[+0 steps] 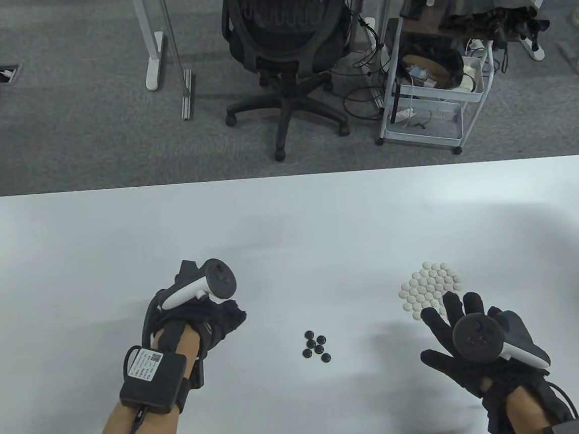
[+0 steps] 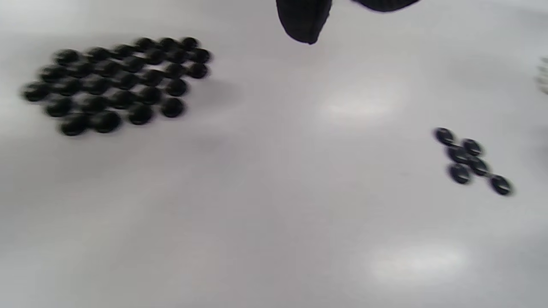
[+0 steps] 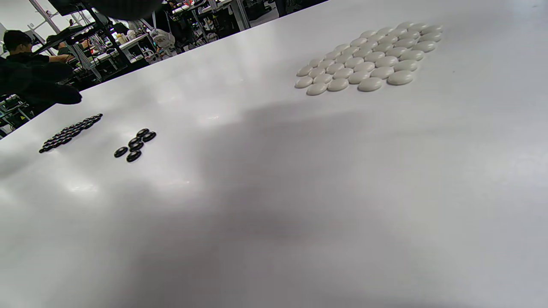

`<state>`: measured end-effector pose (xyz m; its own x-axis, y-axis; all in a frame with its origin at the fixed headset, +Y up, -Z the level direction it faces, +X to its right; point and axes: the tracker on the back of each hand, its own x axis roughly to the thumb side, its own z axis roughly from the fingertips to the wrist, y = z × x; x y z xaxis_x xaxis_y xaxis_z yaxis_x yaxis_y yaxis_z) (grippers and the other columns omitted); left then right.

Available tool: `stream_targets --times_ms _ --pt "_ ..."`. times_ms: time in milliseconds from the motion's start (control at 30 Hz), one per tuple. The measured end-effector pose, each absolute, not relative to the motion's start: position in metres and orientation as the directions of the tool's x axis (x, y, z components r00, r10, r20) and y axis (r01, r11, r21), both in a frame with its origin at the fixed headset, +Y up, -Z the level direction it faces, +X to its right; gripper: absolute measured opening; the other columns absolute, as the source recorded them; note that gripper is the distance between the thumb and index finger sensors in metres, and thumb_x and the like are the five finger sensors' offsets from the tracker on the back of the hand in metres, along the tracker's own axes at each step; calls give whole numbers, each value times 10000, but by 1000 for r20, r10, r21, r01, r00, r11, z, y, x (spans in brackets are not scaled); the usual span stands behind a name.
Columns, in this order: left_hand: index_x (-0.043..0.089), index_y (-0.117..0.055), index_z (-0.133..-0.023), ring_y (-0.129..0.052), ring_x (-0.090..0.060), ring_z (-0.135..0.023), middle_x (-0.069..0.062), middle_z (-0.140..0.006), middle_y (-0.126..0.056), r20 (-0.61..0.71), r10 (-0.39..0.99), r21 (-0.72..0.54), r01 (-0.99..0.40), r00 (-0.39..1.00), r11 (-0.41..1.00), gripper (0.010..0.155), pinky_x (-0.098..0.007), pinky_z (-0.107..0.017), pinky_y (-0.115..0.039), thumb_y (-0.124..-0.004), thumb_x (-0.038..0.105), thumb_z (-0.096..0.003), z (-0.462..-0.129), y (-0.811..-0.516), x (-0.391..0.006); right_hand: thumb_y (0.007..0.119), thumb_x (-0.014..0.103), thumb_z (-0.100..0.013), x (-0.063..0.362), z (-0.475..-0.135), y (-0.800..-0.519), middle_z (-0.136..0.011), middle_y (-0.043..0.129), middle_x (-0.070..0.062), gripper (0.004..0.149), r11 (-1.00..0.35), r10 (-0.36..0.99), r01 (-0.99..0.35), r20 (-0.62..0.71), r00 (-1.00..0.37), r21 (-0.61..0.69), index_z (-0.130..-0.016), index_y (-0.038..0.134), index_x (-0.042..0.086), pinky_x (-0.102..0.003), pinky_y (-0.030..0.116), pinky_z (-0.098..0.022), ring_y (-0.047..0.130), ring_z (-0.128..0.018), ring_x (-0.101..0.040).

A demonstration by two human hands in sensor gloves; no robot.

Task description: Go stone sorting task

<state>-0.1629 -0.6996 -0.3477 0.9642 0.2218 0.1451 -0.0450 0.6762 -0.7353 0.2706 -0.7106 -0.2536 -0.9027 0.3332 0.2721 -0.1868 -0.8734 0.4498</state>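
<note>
Nearly finished, to judge by the layout on the white surface [image 1: 118, 232].

Largest first: white stones [image 1: 429, 286], packed flat into 1 tidy patch at the right, touching one another, no stray white stone visible anywhere else. That colour looks done.

Next: the main black stones [image 2: 115, 81], packed the same way into 1 patch on the left, plain in the left wrist view and in the right wrist view [image 3: 70, 131], but hidden beneath the left hand in the table view. Blurred there, so no exact count possible.

Smallest: a loose cluster of 6 black stones [image 1: 316, 346] near the middle of the surface, well apart from both patches, closer to the black side. Probably the last unsorted lot; still to be carried or slid over to join the black patch.

Left hand [image 1: 202, 316]: hovering over the black patch, fingers bent downward, only 1 fingertip showing in its wrist view; cannot tell whether anything is pinched there.

Right hand [image 1: 462, 343]: fingers spread and straight, empty, hanging just at the near edge of the white patch, partly overlapping it from above.

Remaining work, as a judgement: 1 small move of 6 stones, likely for the left hand, nothing more evident.
</note>
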Motion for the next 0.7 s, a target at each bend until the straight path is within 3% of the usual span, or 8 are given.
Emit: stream_targets --times_ms 167,367,700 --pt "258 -600 -1153 139 -600 -926 -300 -1171 62 278 274 -769 42 921 638 685 -841 -593 -45 -399 498 -545 -348 -713 -114 511 532 -560 272 -254 -710 -1064 -54 -325 787 -875 335 -191 269 -903 446 -1146 200 109 -790 5 -487 -138 -849 -584" --pt "276 -571 -1156 147 -596 -920 -291 -1164 76 363 272 -776 127 891 618 676 -840 -573 -22 -394 496 -543 -351 -729 -72 514 531 -561 272 -253 -710 -1064 -52 -324 787 -873 331 -187 267 -905 451 -1148 206 107 -790 6 -488 -117 -851 -585" --pt "311 -500 -1161 173 -578 -908 -276 -1140 119 376 212 -774 181 902 607 654 -839 -561 3 -399 494 -541 -355 -746 -56 520 528 -563 272 -253 -710 -1065 -48 -323 785 -873 329 -184 266 -906 452 -1149 211 106 -789 7 -488 -116 -852 -584"
